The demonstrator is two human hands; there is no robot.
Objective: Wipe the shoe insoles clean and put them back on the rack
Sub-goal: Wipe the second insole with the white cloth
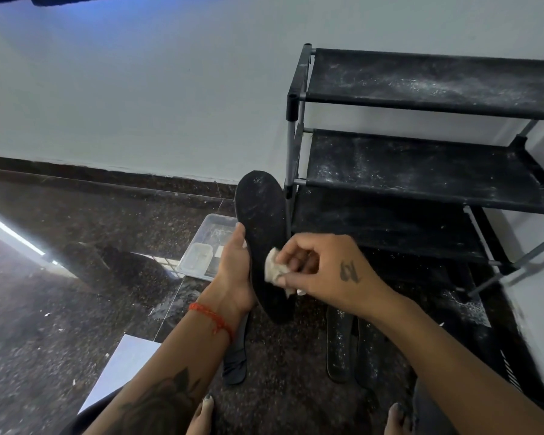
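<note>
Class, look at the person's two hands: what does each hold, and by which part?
The left hand grips the black insole along its left edge, about mid-length. The right hand pinches a crumpled white cloth against the insole's face.

Black insole (261, 227), seemingly white-speckled.

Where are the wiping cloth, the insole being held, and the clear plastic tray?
wiping cloth (275, 269), head view, on its crumpled middle.
held insole (260, 206), head view, on its upper dusty face.
clear plastic tray (201, 257), head view, on its near left part.
</note>
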